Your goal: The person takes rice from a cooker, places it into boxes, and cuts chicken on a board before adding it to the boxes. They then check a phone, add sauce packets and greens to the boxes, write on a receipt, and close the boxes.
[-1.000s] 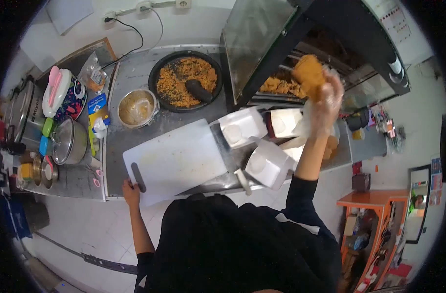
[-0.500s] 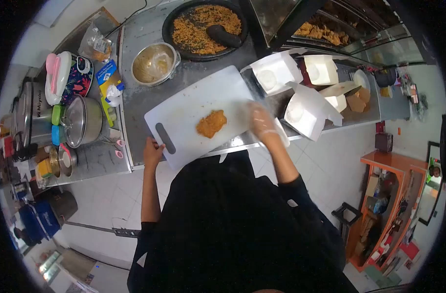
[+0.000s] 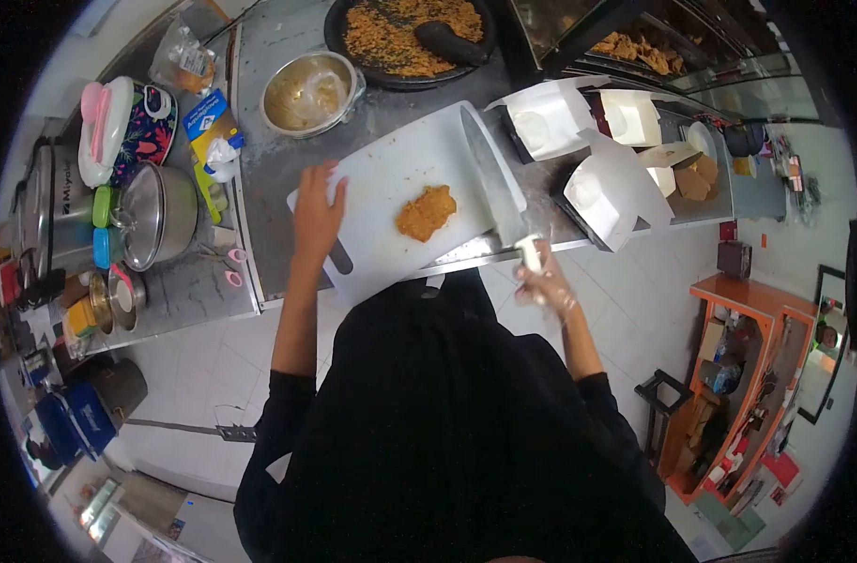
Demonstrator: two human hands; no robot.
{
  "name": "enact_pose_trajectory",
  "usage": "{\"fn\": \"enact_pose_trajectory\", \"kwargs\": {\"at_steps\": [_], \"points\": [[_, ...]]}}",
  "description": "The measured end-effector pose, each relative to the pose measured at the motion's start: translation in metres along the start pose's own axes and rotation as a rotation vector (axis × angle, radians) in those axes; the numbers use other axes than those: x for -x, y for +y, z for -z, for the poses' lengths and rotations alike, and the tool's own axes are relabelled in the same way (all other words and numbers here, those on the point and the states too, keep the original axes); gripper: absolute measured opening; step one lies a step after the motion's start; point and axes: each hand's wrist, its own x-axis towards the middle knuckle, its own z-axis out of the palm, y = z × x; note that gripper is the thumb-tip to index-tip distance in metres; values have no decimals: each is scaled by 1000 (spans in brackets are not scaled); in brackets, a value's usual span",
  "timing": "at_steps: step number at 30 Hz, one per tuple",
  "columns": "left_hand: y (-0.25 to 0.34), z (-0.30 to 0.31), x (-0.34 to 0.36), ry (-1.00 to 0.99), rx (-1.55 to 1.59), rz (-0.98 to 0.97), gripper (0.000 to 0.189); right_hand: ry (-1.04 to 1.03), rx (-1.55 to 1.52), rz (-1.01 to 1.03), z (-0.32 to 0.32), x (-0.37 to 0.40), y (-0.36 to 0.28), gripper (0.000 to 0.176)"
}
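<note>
A piece of fried food (image 3: 427,213) lies on the white cutting board (image 3: 377,178), which sits at the counter's front edge. My left hand (image 3: 318,211) rests on the board's left side, above its grey handle slot, with its thumb apart from the fingers. In my right hand (image 3: 544,277), which wears a clear plastic glove, is the white handle of a large knife (image 3: 492,178). Its broad blade points up and left over the board's right end.
Behind the board are a metal bowl (image 3: 308,95) and a dark stone mortar (image 3: 338,58) with crumbly orange food and a pestle. Open white boxes (image 3: 546,120) stand on the right. Pots (image 3: 177,218) and a yellow package (image 3: 208,122) are at the left.
My left hand has moved from the board's lower left corner up onto its left side. My right hand has moved down and right, and the knife now shows clearly in it.
</note>
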Motion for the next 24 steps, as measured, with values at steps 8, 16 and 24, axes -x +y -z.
{"fn": "enact_pose_trajectory", "kwargs": {"at_steps": [8,16,24], "points": [[32,-25,-26,128,139,-198,33,-85,246,155,-94,-29,-30,23],[13,-54,-6,-157,-112,-396,54,-32,910,183,-110,-19,-20,38],[-20,-78,8,-475,-11,-508,60,69,1268,-69,-139,-2,-49,42]]}}
